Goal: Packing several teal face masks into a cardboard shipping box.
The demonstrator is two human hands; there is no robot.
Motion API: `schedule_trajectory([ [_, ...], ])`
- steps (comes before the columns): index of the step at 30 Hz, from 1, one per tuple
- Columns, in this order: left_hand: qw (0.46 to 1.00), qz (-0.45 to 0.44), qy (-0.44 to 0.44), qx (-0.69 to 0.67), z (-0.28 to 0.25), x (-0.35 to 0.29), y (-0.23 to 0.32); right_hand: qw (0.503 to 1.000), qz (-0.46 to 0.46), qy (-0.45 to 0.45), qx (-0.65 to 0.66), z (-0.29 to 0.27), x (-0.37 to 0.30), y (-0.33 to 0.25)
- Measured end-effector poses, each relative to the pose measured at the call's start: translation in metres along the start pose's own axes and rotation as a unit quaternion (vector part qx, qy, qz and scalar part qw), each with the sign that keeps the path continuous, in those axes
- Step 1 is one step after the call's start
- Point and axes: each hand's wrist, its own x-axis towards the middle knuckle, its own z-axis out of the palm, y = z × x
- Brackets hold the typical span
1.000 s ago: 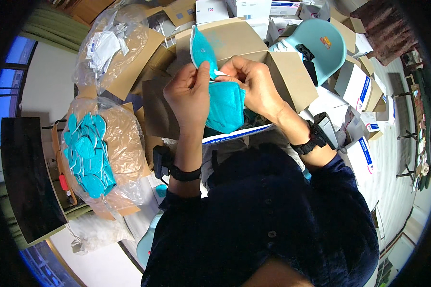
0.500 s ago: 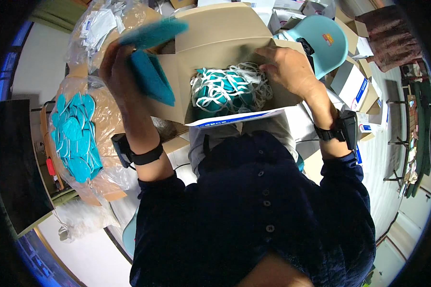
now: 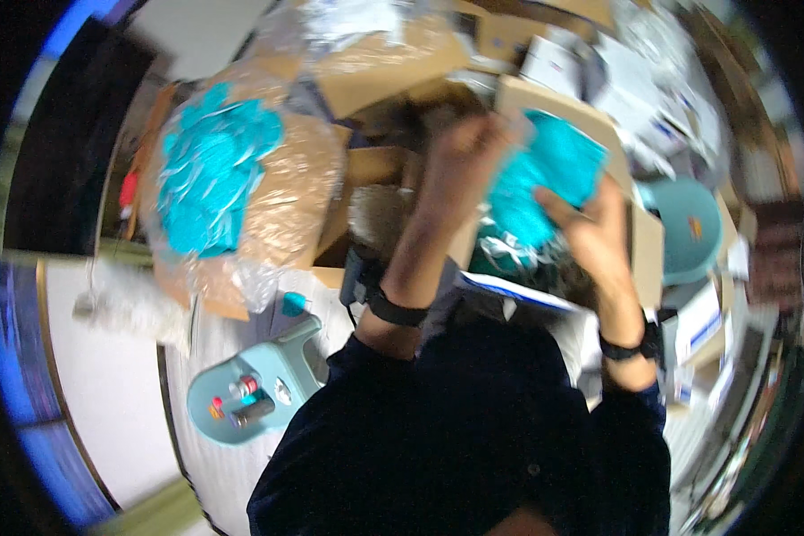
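Note:
Over the open cardboard box point(image 3: 645, 250) in front of me, my right hand point(image 3: 594, 234) grips a teal face mask point(image 3: 563, 152), its thumb across the near face. Whether this is one mask or a small stack I cannot tell. At the upper left of the mask is my left hand point(image 3: 469, 156), with bent fingers smeared by motion; their hold on it cannot be made out. Below the held mask, white straps point(image 3: 509, 250) and more teal material show inside the box, partly hidden by my right hand.
To the left, a pile of teal masks point(image 3: 219, 170) lies on clear plastic over a brown carton point(image 3: 304, 201). A pale blue stool point(image 3: 268, 380) with small items stands lower left. Another pale blue seat point(image 3: 688, 228) and white boxes point(image 3: 554, 62) are at right and behind.
My view has swung, shifting the scene. My left hand has come from the box's left side to over the box, near my right hand, which now grips teal material.

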Motion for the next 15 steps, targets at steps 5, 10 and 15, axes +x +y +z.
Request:
schedule_trajectory([
  [5,0.971,-0.135,-0.195,-0.013,-0.056,-0.029,0.017,0.979,0.088,-0.135,0.123,-0.008,0.012,0.0],
  [10,0.952,-0.215,0.202,-0.076,-0.169,-0.035,-0.032,0.979,0.142,-0.123,0.078,-0.014,0.007,0.019],
  [15,0.879,-0.168,0.443,0.048,-0.349,0.02,-0.024,0.979,0.178,-0.093,0.033,-0.038,-0.006,0.03],
])
